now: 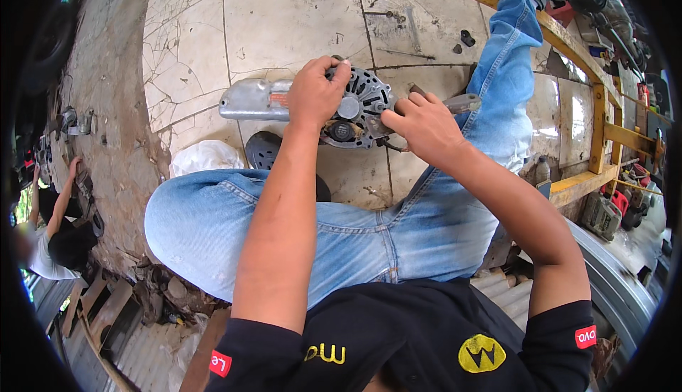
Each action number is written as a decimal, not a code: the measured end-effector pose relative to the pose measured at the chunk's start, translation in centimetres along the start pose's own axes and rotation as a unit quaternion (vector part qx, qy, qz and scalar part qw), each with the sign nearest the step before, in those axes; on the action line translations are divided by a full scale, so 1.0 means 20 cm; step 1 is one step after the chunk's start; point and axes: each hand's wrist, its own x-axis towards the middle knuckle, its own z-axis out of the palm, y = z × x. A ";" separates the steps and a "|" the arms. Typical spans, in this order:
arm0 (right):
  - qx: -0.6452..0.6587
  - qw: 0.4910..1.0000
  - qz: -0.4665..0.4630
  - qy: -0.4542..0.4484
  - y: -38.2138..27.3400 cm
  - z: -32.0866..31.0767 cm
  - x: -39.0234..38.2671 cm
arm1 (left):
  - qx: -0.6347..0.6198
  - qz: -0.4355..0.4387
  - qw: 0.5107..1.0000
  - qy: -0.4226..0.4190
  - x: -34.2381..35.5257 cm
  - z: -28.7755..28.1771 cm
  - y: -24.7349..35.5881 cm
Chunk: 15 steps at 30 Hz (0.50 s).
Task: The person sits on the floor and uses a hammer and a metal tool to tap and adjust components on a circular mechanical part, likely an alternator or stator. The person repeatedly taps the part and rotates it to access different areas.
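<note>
An alternator [348,108] with a round, slotted metal housing sits on the tiled floor between my legs. My left hand [320,90] is closed over its upper left edge, with the thumb near the top. My right hand [426,122] is at its right side, fingers curled in, and what they hold is mostly hidden. A flat grey metal piece [463,103] shows past my right knuckles, by my jeans. To the left, a grey metal cover [245,101] with a red label lies partly behind my left hand. Below it is a dark perforated round part [263,150].
Beyond the alternator lie bolts [387,14], a thin rod [405,54] and small black pieces [467,37]. A white plastic bag [206,156] is beside my left knee. A yellow metal frame [597,129] stands at right. Another person [53,229] is at far left.
</note>
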 end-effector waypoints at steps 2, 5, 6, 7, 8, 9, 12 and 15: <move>0.000 1.000 0.001 -0.007 -0.01 0.01 0.00 | 0.006 -0.007 1.000 -0.011 0.00 -0.01 0.02; -0.026 0.999 0.013 -0.018 -0.02 0.00 0.01 | 0.012 -0.006 1.000 -0.005 0.01 0.00 0.00; -0.038 0.999 0.022 -0.023 -0.03 -0.01 0.01 | 0.004 -0.008 1.000 0.001 0.01 0.00 0.00; -0.032 0.999 0.040 -0.018 -0.05 0.00 0.01 | -0.005 -0.009 1.000 0.006 0.00 0.00 -0.01; -0.026 0.998 0.058 -0.013 -0.08 0.01 0.02 | -0.013 -0.011 1.000 0.011 0.00 0.01 -0.01; -0.019 0.997 0.072 -0.007 -0.09 0.02 0.02 | -0.011 -0.005 1.000 0.015 0.00 0.01 -0.01; 0.044 0.998 0.042 0.003 -0.03 0.04 -0.02 | 0.000 0.003 1.000 0.011 0.00 0.00 0.00; 0.060 0.997 0.039 -0.009 0.00 0.04 -0.05 | 0.016 -0.005 1.000 -0.012 0.00 0.00 0.02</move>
